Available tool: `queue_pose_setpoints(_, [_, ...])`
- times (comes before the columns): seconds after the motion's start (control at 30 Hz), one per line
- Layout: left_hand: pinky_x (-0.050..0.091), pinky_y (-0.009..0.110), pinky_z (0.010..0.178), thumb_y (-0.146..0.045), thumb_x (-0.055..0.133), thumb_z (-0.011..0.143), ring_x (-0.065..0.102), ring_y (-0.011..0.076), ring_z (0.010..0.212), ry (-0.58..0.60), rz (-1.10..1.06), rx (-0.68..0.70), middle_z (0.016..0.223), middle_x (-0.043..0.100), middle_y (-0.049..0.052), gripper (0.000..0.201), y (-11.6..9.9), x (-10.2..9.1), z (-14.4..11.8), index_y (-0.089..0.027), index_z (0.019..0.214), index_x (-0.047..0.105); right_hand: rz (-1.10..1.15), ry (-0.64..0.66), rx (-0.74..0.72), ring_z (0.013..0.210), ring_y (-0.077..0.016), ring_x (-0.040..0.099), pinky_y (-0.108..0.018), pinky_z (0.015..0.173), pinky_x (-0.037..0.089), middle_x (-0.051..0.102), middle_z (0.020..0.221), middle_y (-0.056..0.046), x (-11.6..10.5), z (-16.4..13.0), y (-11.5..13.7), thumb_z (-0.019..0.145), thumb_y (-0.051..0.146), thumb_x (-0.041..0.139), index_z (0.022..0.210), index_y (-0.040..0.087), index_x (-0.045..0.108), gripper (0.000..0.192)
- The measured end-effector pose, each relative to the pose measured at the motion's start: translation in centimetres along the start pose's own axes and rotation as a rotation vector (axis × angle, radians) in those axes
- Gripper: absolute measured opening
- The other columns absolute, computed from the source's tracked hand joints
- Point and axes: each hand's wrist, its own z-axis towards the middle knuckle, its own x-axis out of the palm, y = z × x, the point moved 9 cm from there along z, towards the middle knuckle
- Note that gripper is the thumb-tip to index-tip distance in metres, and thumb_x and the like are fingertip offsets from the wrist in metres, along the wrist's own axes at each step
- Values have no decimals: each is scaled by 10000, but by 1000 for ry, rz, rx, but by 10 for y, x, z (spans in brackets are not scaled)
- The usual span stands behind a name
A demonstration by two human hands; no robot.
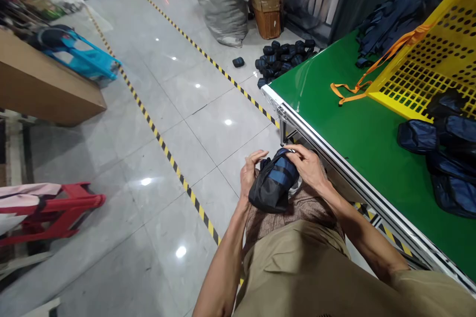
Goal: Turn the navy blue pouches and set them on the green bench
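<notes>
A small black and navy fabric pouch is held above my lap, between both hands. My right hand pinches its upper right edge, thumb and fingers closed on the fabric. On the other side, my left hand curls against the pouch's left edge, its fingers bent and partly hidden behind the cloth. Similar navy pouches lie on the green tabletop to my right.
A yellow perforated crate with an orange strap rests on the table. Dark bundles are piled on the floor near a white sack and a brown basket. Left stand a cardboard box and a red stool.
</notes>
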Motion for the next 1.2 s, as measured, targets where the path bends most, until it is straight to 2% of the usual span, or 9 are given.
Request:
queue_pose_setpoints(0.1, [590, 392, 1057, -638, 912, 865, 749, 327, 1194, 289, 129, 210, 1236, 833, 141, 519, -58, 9, -32, -219, 1171, 906, -54, 97, -119, 989, -255, 738, -384, 938, 579, 843, 1162, -41, -5, -10, 44, 1084, 435, 658, 1226, 306, 856, 276])
queue_pose_setpoints(0.2, [567, 413, 1126, -437, 969, 867, 762, 322, 1216, 404, 382, 225, 1280, 850, 101, 502, -72, 16, -71, -281, 1334, 872, -173, 163, -283, 1013, -264, 738, -419, 984, 569, 863, 1135, -53, -13, -26, 67, 1138, 379, 636, 1200, 301, 875, 259])
queue_pose_setpoints(0.3, [540, 454, 1204, -377, 886, 960, 766, 314, 1254, 373, 500, 303, 1339, 851, 84, 407, -57, 27, -97, -310, 1360, 854, -327, 181, -404, 927, -260, 719, -423, 901, 537, 871, 1096, -70, -27, -45, 70, 1172, 348, 641, 1256, 274, 865, 251])
queue_pose_setpoints(0.47, [554, 440, 1239, -312, 600, 1148, 775, 260, 1297, 405, 450, 416, 1366, 840, 86, 303, 2, 51, -118, -279, 1341, 830, -587, 336, -498, 880, -252, 685, -415, 836, 470, 851, 1025, -69, -26, -82, 59, 1205, 278, 555, 1169, 229, 837, 288])
queue_pose_setpoints(0.53, [569, 427, 1224, -313, 593, 1154, 777, 256, 1300, 437, 423, 405, 1368, 835, 94, 300, 22, 59, -126, -275, 1349, 817, -647, 373, -469, 850, -236, 671, -399, 821, 459, 830, 978, -63, -21, -95, 49, 1209, 252, 511, 1065, 219, 810, 333])
queue_pose_setpoints(0.67, [597, 408, 1176, -350, 678, 1122, 788, 263, 1283, 406, 346, 315, 1326, 843, 101, 249, 41, 60, -136, -291, 1314, 826, -595, 282, -294, 808, -214, 663, -360, 790, 457, 759, 862, -44, -28, -104, 28, 1186, 262, 537, 911, 223, 719, 332])
queue_pose_setpoints(0.93, [612, 391, 1079, -419, 700, 1105, 810, 263, 1105, 399, 294, 213, 1157, 873, 85, 234, 25, 48, -132, -296, 1171, 887, -253, 404, -66, 740, -192, 607, -323, 717, 431, 656, 774, -4, -31, -104, 37, 1160, 333, 546, 819, 245, 604, 357])
queue_pose_setpoints(1.07, [596, 389, 1117, -426, 772, 1056, 796, 276, 1174, 352, 277, 130, 1248, 857, 84, 247, 24, 37, -136, -300, 1248, 864, -321, 283, 67, 666, -167, 511, -325, 655, 365, 561, 698, 20, -32, -100, 26, 1087, 322, 593, 723, 239, 514, 382])
queue_pose_setpoints(1.2, [584, 392, 1120, -390, 810, 1021, 791, 285, 1181, 429, 268, 70, 1241, 859, 80, 243, 40, 45, -143, -307, 1241, 871, -319, 228, 117, 615, -148, 444, -324, 613, 325, 469, 647, 37, -32, -102, 20, 1041, 314, 600, 687, 239, 460, 388])
